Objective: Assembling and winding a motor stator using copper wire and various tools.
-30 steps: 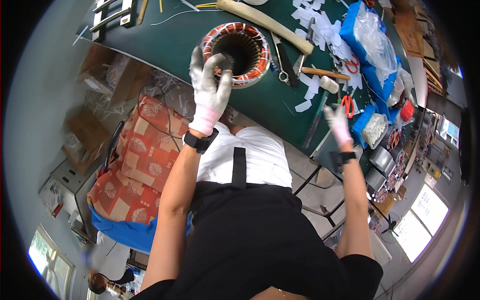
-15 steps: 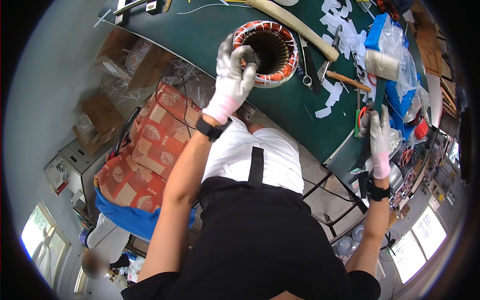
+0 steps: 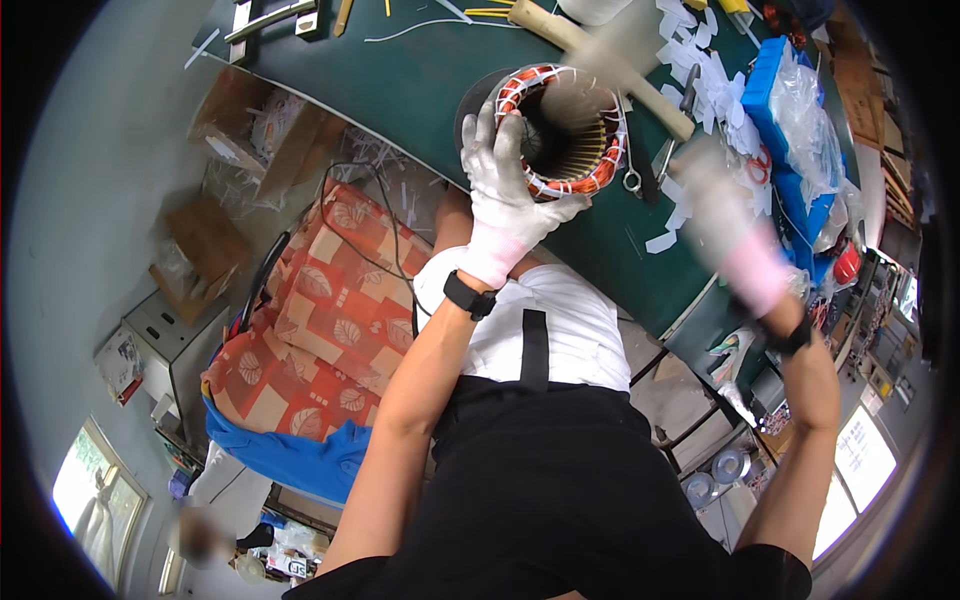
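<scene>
A motor stator [image 3: 612, 150] with orange-copper windings laced in white cord stands on the green table, tilted, its grey outer body showing at left. My left hand [image 3: 500, 180], in a white glove with a pink cuff, grips the near left side, fingers along the wall and thumb at the near rim. In my right hand [image 3: 725, 215], gloved likewise and smeared by motion, is a mallet; its blurred head [image 3: 615, 50] is over the stator's far right rim. Its handle is hard to make out.
A pale wooden bar [image 3: 655, 105] lies behind the stator, with a wrench [image 3: 631, 180] beside it. White paper slips [image 3: 710, 85] and a blue tray [image 3: 765, 80] with plastic bags are at right. Beside my legs stands a red patterned chair [image 3: 310, 310]. Another person [image 3: 200, 530] is at lower left.
My right hand has swung the mallet left from the table's right side to over the stator. My left hand has shifted from the rim's top to its near side. The stator now looks tilted.
</scene>
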`<state>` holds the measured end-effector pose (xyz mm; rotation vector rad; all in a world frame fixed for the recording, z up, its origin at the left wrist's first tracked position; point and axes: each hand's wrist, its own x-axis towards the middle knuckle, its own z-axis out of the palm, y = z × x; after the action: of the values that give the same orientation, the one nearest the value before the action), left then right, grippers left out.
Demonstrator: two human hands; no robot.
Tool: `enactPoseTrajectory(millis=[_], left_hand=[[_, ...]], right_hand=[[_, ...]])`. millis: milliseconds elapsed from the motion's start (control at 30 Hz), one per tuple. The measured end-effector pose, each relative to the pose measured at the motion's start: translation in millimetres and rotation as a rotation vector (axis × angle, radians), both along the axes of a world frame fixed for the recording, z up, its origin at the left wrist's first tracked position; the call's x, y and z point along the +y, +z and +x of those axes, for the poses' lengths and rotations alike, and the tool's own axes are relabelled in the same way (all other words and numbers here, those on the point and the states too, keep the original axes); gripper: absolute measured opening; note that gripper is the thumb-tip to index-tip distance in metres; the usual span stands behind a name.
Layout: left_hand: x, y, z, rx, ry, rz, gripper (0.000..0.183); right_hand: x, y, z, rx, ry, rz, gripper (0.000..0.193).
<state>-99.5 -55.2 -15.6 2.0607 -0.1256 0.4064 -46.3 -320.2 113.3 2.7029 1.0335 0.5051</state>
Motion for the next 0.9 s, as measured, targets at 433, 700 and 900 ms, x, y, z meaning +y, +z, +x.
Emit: enactPoseTrajectory(millis=[433,700,900], left_hand=[[11.8,-2.0,6.4,-0.048,-0.182,-0.076,0.119],[29.3,-1.0,40.1,-0.040,-0.358,-0.087,0.116],[38.0,-2.2,-9.9,0.051,-0.176,0.003,0.120]], right_hand=[[42.5,22.3,-32.6,1.139,-0.391,0.013,0.017],[-2.6,7.2,-5.3,0.119,-0.075,0.121,0.012],[-7.7,56.2,79.6,1.465,-0.550,1.161,0.023]])
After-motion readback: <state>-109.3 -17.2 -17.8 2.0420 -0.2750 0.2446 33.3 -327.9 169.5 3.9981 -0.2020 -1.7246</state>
